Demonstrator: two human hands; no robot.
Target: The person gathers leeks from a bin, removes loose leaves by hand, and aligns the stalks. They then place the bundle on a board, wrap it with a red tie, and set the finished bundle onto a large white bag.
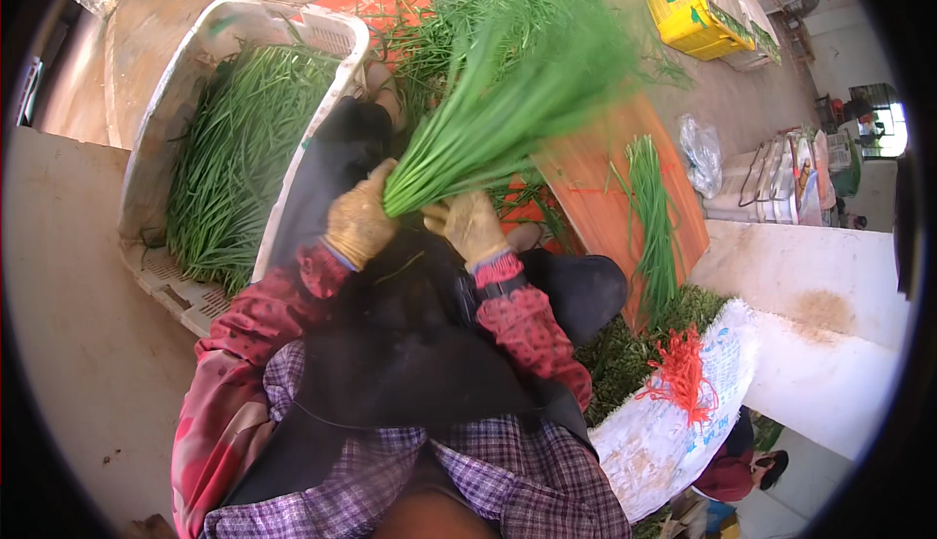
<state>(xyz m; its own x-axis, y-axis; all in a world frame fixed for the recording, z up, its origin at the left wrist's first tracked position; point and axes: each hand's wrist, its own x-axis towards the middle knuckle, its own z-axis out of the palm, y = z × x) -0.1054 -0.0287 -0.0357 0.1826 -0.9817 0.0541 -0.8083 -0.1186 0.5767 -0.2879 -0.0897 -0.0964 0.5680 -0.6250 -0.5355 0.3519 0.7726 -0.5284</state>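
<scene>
A big bunch of green chives (488,119) fans up and to the right, its leaf tips smeared by motion. My left hand (361,219), in a yellowish work glove, is closed round the pale stem ends. Just right of those ends is my gloved right hand (468,227), its fingers bent in a pinch; whether a stem is between them is hidden. Beyond the bunch lies a loose heap of chives (429,41) on the floor. A smaller sheaf of chives (652,227) rests on a reddish-brown board (595,163) to my right.
On my left stands a white plastic crate (283,183) full of chives. A white woven sack (673,432) with red ties (683,373) on it lies at my right, beside dark green trimmings (625,368). A yellow crate (688,7) stands far right. Another person (732,476) shows at lower right.
</scene>
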